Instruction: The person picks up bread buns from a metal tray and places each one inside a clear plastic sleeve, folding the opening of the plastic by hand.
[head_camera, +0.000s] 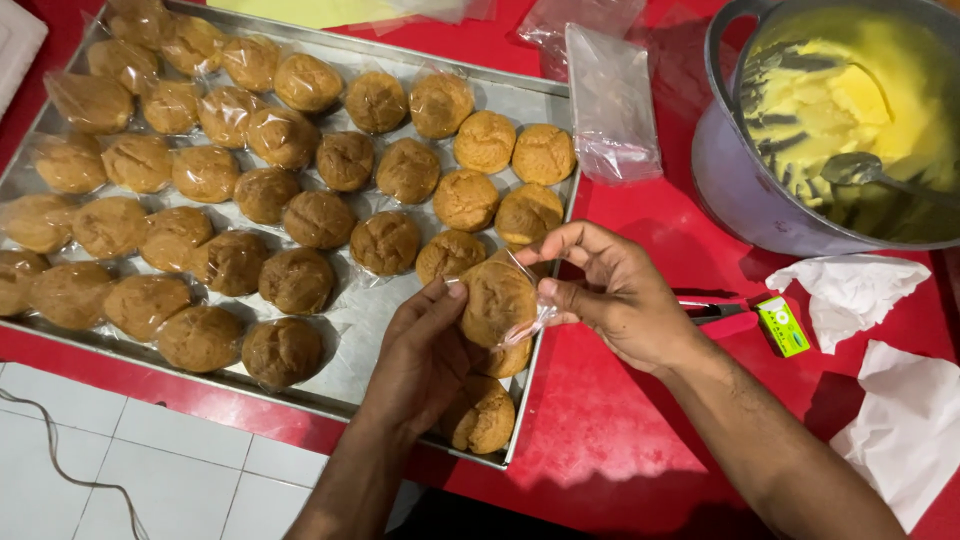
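Head view looks straight down on a round, golden-brown pastry (497, 300) with a cracked, bumpy top, half wrapped in a clear plastic bag (527, 322) whose loose edge crinkles out to the right. Both hands grip it above the near right end of a metal tray (352, 318): the left hand (420, 355) cups it from below and from the left, thumb tip on its edge, while the right hand (615, 295) pinches the plastic at its right side between thumb and forefinger.

Under the hands, two more pastries (483, 415) lie on the tray, partly hidden by the left wrist. Rows of other pastries (300, 215) fill the tray, many already in plastic at the far left. The tray sits on a red worktop (600, 440).

Beyond the tray lies a stack of empty clear bags (610, 100). To the far right stands a grey pot (740, 190) of yellow cream with a spoon (865, 168) in it. Near the right wrist lie a small green box (782, 326) and crumpled white paper (850, 290).
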